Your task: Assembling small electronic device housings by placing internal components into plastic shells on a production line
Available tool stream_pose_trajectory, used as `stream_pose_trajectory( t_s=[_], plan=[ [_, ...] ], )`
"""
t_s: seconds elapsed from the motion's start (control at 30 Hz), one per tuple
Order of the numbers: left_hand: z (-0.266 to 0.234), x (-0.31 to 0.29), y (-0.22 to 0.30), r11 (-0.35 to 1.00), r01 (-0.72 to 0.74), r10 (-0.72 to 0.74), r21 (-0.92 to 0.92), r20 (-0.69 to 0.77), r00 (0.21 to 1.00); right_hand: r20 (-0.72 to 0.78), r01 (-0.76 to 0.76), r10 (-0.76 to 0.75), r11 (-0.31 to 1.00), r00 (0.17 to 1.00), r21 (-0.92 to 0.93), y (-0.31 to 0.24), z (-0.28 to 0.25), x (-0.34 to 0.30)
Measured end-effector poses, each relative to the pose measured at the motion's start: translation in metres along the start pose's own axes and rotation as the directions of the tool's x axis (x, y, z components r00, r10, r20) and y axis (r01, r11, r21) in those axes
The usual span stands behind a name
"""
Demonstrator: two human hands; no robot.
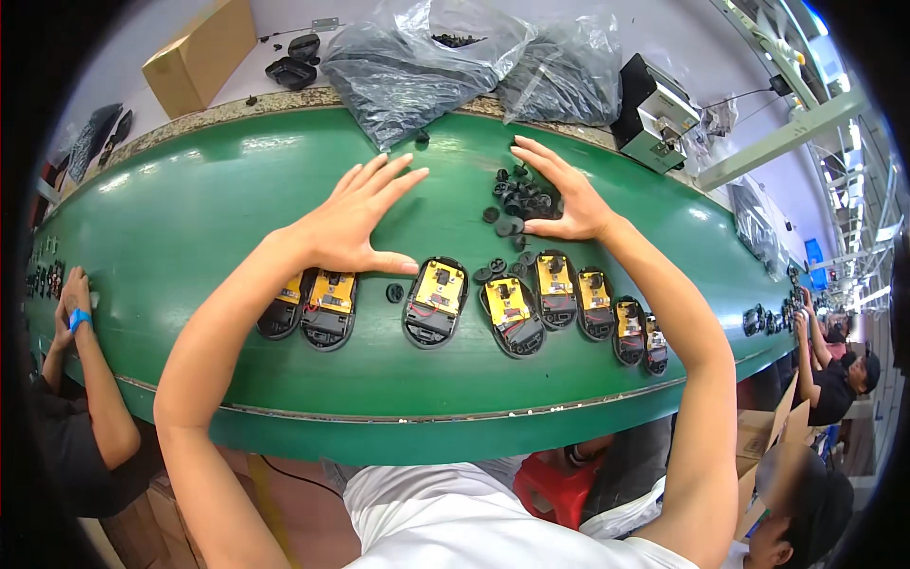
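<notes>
Head view: left hand (355,223) spread flat over belt (190,218); right hand (559,194) open, touching black wheels (521,199).

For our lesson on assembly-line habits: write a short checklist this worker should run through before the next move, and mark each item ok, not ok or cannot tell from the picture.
1. Left hand free, holding nothing: ok; it lies flat and open on the green belt.
2. Right hand at the pile of small black wheels: ok, fingers spread beside it.
3. Open mouse bases lined up in a row: ok.
4. Loose wheels within reach of the bases: ok; one black wheel lies between two bases.
5. Each base already fitted with a wheel: cannot tell, too small.
6. Spare stock nearby: ok; plastic bags sit behind the belt.
</notes>
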State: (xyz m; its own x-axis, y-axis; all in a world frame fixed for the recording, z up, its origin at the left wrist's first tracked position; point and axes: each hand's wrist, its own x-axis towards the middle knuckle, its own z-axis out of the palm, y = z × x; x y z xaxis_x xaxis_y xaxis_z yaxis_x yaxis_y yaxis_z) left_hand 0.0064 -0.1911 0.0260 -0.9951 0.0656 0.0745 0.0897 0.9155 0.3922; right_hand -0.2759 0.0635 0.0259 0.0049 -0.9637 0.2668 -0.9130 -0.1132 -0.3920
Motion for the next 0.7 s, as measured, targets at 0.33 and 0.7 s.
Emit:
stream_pose_trajectory(
  t_s=[0.33, 0.7],
  plan=[
    [-0.009, -0.046, 0.045, 0.975, -0.188, 0.196, 0.119, -0.061, 0.979, -0.009, 0.064, -0.064, 0.998, 0.998, 0.016, 0.012, 0.014, 0.048],
    [0.01, -0.031, 0.042, 0.948, -0.167, 0.202, 0.271, -0.107, 0.974, -0.03, 0.112, -0.109, 0.986, 0.994, 0.127, -0.02, 0.048, 0.108]
  ],
)
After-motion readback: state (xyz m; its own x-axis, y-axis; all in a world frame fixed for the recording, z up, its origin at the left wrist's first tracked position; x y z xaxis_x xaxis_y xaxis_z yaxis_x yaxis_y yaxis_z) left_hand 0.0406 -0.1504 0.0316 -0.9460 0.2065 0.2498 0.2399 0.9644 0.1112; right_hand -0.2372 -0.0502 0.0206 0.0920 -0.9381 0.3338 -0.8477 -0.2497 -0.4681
